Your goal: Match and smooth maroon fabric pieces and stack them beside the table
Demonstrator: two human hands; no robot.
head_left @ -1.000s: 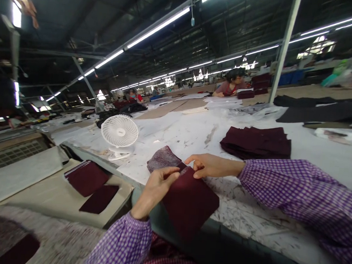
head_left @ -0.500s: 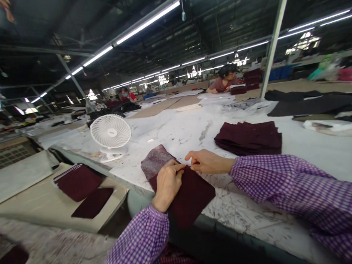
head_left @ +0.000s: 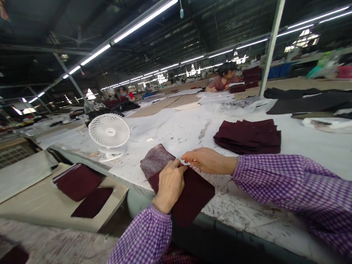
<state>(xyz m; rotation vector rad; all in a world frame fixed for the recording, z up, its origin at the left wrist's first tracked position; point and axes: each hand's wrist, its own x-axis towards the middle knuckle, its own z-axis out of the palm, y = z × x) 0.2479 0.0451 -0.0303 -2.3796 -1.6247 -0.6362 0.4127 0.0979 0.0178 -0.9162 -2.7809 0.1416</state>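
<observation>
The left hand (head_left: 170, 184) covers the left part of a flat, dark maroon cloth piece (head_left: 193, 198), so that side's outline cannot be seen. Its thumb and fingertips meet, pinching the cloth's upper edge. The right hand (head_left: 208, 161) has its fingers curled at the same edge; whether they grip it cannot be told, as the pads are turned away. A speckled grey-and-maroon cloth section (head_left: 155, 161) shows beyond the left hand, and the knuckles hide whether it joins the maroon piece.

The maroon cloth lies at the near edge of a white-covered table (head_left: 233, 209), its lower end over the rim. From the fingertips it runs down toward the wearer, a blunt corner pointing right; with one side covered, its long axis is uncertain.

A white round-caged fan (head_left: 109, 131) stands to the left, apart from the hands. Beyond the right forearm lies a stack of maroon cloth (head_left: 249, 133), its lower edge partly behind the purple checked sleeve (head_left: 270, 176). Two maroon cloth pieces (head_left: 82, 183) rest on a beige board (head_left: 45, 203) at left.
</observation>
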